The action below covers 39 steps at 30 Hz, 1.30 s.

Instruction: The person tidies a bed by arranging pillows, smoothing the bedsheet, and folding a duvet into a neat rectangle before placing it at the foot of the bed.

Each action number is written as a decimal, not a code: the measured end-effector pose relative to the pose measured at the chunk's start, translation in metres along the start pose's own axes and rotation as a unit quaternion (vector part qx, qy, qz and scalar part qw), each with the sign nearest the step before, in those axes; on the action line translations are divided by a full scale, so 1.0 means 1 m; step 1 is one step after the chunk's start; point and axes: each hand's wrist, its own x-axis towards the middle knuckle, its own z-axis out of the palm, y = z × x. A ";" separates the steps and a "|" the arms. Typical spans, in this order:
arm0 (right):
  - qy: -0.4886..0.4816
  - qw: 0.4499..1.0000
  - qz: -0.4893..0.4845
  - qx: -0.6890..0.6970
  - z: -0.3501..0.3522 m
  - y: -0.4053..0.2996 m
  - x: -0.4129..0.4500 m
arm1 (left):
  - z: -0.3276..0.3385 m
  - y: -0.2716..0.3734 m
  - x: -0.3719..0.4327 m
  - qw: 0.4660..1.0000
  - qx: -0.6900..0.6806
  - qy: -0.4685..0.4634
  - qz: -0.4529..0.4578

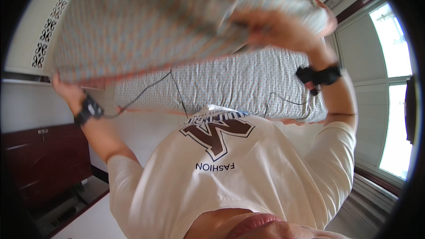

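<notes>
A striped, light-coloured cloth sheet or quilt [142, 33] with an orange-red edge is raised across the upper part of the view, blurred. At its lower left corner, my left hand [64, 88] grips the edge. My right hand [269, 28], blurred by motion, holds a fold of it at upper right. Below the raised cloth lies a bed or padded surface with a wrinkled, small-patterned cover [219, 79]. Each wrist wears a black strapped device, the left one [89, 109] and the right one [318, 75], with thin dark cables nearby.
A pale panel with black scroll trim [49, 30] stands at upper left. Dark red furniture [46, 159] is at lower left. Bright windows [391, 119] line the right side. At the upper right edge is a blurred, skin-coloured shape [328, 21] beside bunched cloth; what it is, I cannot tell.
</notes>
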 end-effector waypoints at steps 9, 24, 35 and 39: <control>0.128 0.751 0.579 0.290 0.145 0.268 -0.274 | -0.149 -0.213 -0.042 0.970 0.106 0.151 -0.160; 0.424 0.571 0.523 0.469 0.172 0.548 -0.280 | -0.015 -0.350 -0.185 0.834 0.298 0.098 -0.454; 0.495 0.402 0.413 0.650 0.178 0.705 -0.105 | -0.010 -0.340 -0.219 0.828 0.355 -0.013 -0.434; 0.393 0.391 0.277 0.785 0.188 0.654 -0.071 | 0.024 -0.336 -0.223 0.808 0.366 0.067 -0.456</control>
